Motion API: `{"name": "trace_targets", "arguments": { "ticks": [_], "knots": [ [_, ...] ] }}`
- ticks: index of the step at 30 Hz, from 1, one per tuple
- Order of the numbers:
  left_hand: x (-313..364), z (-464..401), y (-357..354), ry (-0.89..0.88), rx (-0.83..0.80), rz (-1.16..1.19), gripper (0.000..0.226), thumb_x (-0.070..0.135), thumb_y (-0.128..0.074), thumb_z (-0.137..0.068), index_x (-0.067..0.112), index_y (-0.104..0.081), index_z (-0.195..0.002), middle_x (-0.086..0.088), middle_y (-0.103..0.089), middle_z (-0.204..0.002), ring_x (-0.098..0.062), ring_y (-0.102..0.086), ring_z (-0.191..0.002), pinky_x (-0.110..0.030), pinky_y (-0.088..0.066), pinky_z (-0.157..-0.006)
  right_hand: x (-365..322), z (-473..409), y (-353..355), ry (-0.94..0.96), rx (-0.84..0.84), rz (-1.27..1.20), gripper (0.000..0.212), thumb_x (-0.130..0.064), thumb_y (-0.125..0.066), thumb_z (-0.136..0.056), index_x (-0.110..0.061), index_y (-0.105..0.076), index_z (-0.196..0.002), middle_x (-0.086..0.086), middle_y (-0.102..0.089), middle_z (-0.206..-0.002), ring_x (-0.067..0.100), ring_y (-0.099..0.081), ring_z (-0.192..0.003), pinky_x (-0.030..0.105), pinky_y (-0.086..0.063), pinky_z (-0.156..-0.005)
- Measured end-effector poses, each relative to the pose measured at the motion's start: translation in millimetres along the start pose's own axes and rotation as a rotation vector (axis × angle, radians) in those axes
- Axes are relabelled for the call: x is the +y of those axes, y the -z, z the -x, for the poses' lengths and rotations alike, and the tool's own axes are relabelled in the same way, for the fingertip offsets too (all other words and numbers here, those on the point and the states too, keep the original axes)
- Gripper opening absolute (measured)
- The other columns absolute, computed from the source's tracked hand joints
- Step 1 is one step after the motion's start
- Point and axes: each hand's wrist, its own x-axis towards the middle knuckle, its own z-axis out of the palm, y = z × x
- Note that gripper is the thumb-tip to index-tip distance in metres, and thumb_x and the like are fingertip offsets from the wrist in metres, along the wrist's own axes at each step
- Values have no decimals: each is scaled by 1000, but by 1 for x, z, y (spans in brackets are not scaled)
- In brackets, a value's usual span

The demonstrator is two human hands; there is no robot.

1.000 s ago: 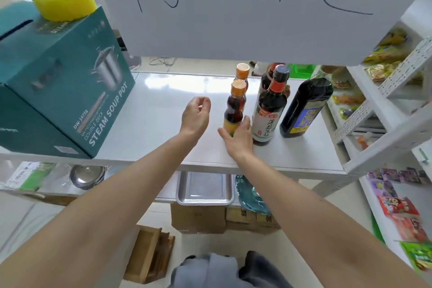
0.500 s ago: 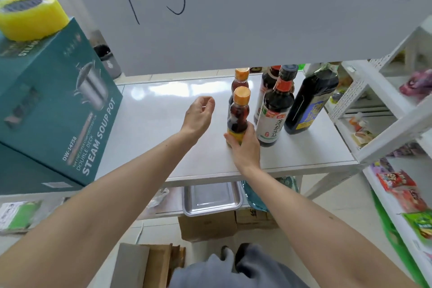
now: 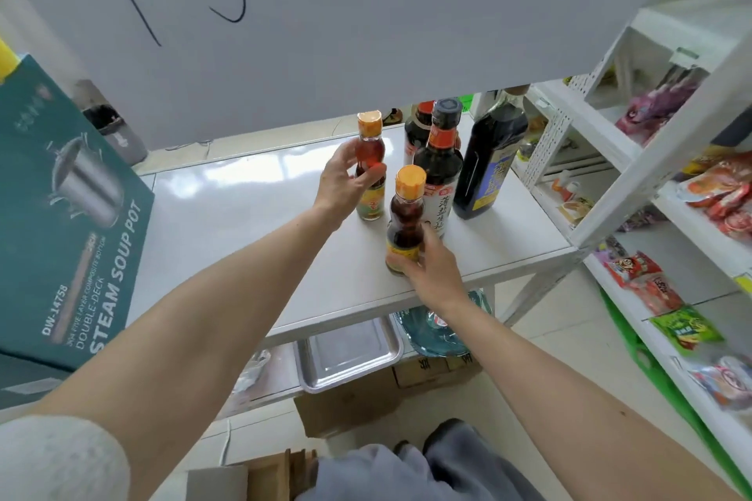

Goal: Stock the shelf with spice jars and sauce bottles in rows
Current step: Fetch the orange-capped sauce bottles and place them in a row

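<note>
A white sheet (image 3: 366, 33) with black hand-drawn strokes hangs across the top. At left stands a teal box (image 3: 69, 224) printed "STEAM SOUP POT". Under the shelf lie a steel tray (image 3: 350, 358), a blue-green dish (image 3: 443, 331) and cardboard boxes (image 3: 350, 407). A white rack (image 3: 651, 159) at right carries snack packets (image 3: 635, 268). The floor (image 3: 541, 338) is pale tile; daylight glares off the shelf top at the far side.

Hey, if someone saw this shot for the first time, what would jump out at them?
Probably the two hands on the orange-capped bottles mid-shelf: the left hand grips the rear bottle, the right hand holds the front bottle near the shelf edge. Next, the white handwritten sign hanging overhead and the teal soup pot box at left.
</note>
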Motion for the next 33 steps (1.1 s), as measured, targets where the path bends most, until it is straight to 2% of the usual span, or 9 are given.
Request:
{"name": "trace_targets", "arguments": {
  "ticks": [4,7,13,19,24,29,33],
  "knots": [
    [2,0,-1,-21,5,-32,39,14,-71,-87,11,-57,-123,-4,-62,-117,-20,-57,-109,-46,-49,-101,-4,2,0,-12,-4,15,55,-30,-73,-85,-19,-46,-131,-1,-60,-128,22,-56,-119,45,-44,-105],
    [4,3,-1,-24,-6,-82,39,14,-67,-90,11,-54,-126,-7,-61,-123,-23,-56,-113,-45,-48,-102,-7,5,1,-15,-12,16,52,-29,-73,-85,-19,-46,-129,-1,-61,-126,22,-57,-117,46,-45,-104],
    [2,20,13,-29,-62,-116,38,15,-63,-93,11,-51,-129,-7,-59,-123,-24,-55,-115,-45,-46,-104,-7,18,2,-12,-11,15,47,-28,-74,-85,-25,-47,-124,-5,-63,-119,19,-59,-112,47,-48,-100],
    [-2,41,30,-16,-136,-118,35,15,-62,-94,13,-53,-127,0,-59,-117,-21,-56,-114,-44,-47,-103,-8,42,6,-45,32,-32,41,-28,-73,-85,-34,-47,-116,-12,-62,-111,15,-60,-107,40,-50,-99],
    [4,63,30,-9,-217,-93,35,16,-58,-96,12,-49,-130,-4,-61,-124,-21,-57,-116,-43,-46,-104,-1,62,17,-72,72,-52,41,-34,-73,-85,-33,-49,-119,-12,-63,-113,14,-61,-107,40,-49,-99],
    [16,81,13,-30,-354,-69,37,17,-59,-96,14,-46,-130,-4,-62,-126,-19,-57,-119,-42,-47,-105,-4,83,33,-112,206,-96,41,-27,-72,-86,-26,-50,-121,-13,-61,-109,-2,-57,-94,21,-43,-91],
    [30,95,-10,-54,-473,-7,39,13,-59,-95,16,-44,-131,-2,-61,-125,-16,-57,-119,-36,-48,-102,-1,102,54,-122,314,-143,42,-25,-73,-86,-27,-52,-122,-11,-63,-111,3,-59,-101,17,-45,-89]
  ]
}}
